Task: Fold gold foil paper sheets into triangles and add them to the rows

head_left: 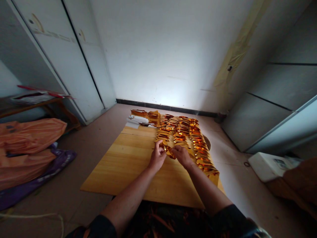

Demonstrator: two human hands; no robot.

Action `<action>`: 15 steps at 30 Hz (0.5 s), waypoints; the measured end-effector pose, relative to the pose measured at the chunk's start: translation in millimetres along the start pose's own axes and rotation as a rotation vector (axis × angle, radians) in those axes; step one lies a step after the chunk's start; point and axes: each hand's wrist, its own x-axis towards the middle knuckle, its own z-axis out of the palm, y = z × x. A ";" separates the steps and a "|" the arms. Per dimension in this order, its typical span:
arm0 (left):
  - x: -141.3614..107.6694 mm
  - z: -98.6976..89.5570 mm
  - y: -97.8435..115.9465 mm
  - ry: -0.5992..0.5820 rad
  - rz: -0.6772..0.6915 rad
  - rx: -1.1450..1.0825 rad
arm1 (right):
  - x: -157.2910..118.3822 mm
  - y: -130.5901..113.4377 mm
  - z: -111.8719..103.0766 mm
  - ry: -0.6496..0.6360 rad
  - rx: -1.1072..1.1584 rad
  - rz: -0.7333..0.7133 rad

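Between my two hands, over the middle of a wooden table (128, 165), is a piece of shiny gold foil paper (170, 151), bent and partly folded. My left hand (158, 154) pinches its left end with curled fingers. At the other end my right hand (181, 155) grips it, thumb and fingers together. Just beyond and to the right stand long rows of folded gold foil pieces (182, 127), packed one against another. Another row (201, 148) runs down the right edge of the table. My fingers hide parts of the held paper.
At the table's far left corner lie flat gold sheets (138, 113) and a white paper packet (141, 119). Grey cabinets (81, 66) stand at the left, beside orange cloth (27, 142). A white box (268, 167) sits on the right. The white wall (158, 59) rises behind.
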 end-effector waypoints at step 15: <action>-0.3 5.3 -2.9 0.081 -0.102 -0.003 | -8.3 -8.4 5.2 -0.079 0.131 -0.007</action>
